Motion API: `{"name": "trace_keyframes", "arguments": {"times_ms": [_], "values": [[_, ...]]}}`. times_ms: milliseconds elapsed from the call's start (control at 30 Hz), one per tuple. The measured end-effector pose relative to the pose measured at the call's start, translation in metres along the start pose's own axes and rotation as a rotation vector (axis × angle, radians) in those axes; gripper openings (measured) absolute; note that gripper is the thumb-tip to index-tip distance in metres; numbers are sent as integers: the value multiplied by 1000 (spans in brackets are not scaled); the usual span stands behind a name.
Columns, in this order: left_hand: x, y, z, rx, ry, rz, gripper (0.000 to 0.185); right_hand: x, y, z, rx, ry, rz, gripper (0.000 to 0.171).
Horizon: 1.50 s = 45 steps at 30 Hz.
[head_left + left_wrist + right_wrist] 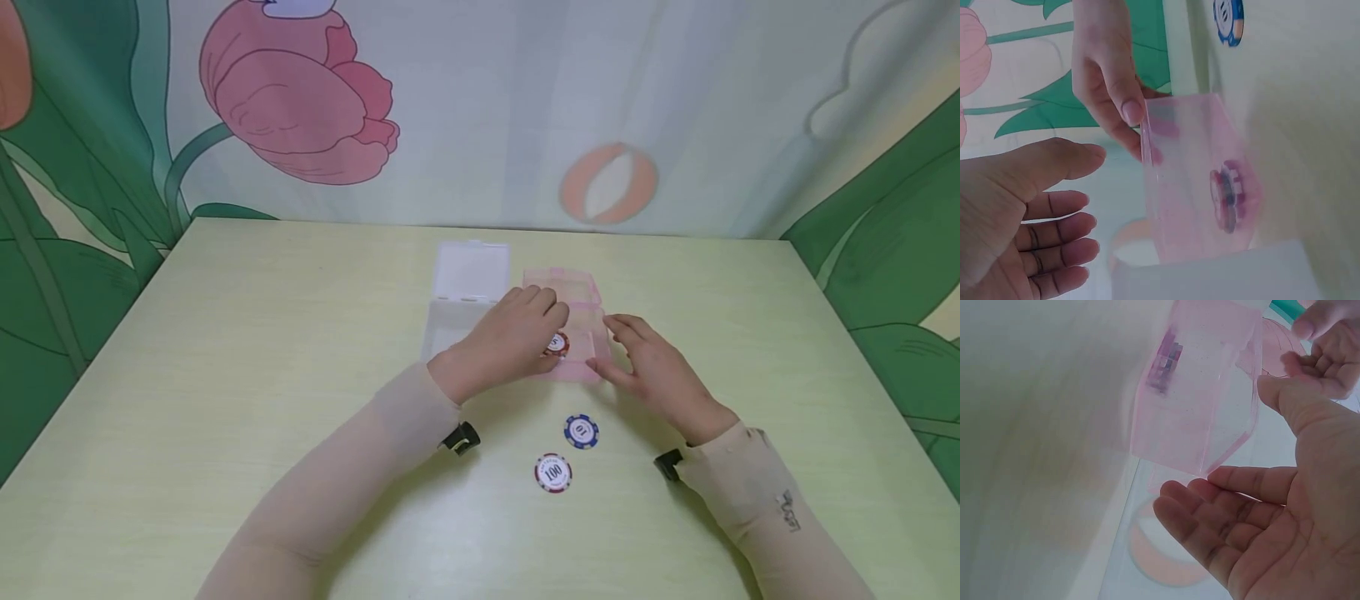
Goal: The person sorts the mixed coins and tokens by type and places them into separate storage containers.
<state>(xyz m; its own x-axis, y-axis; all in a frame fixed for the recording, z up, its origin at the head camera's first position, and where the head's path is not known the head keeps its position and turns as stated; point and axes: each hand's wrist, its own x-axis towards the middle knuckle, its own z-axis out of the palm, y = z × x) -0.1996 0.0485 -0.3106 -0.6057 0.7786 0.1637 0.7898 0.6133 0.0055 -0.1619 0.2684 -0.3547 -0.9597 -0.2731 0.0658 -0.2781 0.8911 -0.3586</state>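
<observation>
Nearest on the pale green table [225, 350] lie two chips side by side but apart: a red-and-white chip marked 100 [553, 472] and, just beyond it, a blue chip marked 10 [581, 431]. Past them both hands meet at a pink transparent box [573, 333], which stands open on the table with a red chip [557, 343] lying inside it. The left hand [517, 333] hovers over the box's left side, fingers relaxed and spread, holding nothing. The right hand [652, 371] is also loose-fingered, its thumb tip touching the box's right wall. Just left of the pink box stands a clear box [465, 300], lid laid back. Behind the table hangs a painted flower backdrop [300, 108]
</observation>
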Motion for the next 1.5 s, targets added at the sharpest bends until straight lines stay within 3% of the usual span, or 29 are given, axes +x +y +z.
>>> {"name": "trace_keyframes", "arguments": {"times_ms": [433,733,967,1267,1500], "values": [[-39,15,11,49,55,76,45,1,1,3,-21,-1,3,69],[-55,26,17,-14,60,149,41,0,0,2,-8,10,0,68],[-63,38,25,-58,-55,184,42,0,-1,1,-4,14,-3,68],[-65,47,33,-148,-150,202,46,0,-2,0,-4,9,12,67],[-66,50,40,-116,-196,227,43,0,-3,0,-11,7,8,68]]}}
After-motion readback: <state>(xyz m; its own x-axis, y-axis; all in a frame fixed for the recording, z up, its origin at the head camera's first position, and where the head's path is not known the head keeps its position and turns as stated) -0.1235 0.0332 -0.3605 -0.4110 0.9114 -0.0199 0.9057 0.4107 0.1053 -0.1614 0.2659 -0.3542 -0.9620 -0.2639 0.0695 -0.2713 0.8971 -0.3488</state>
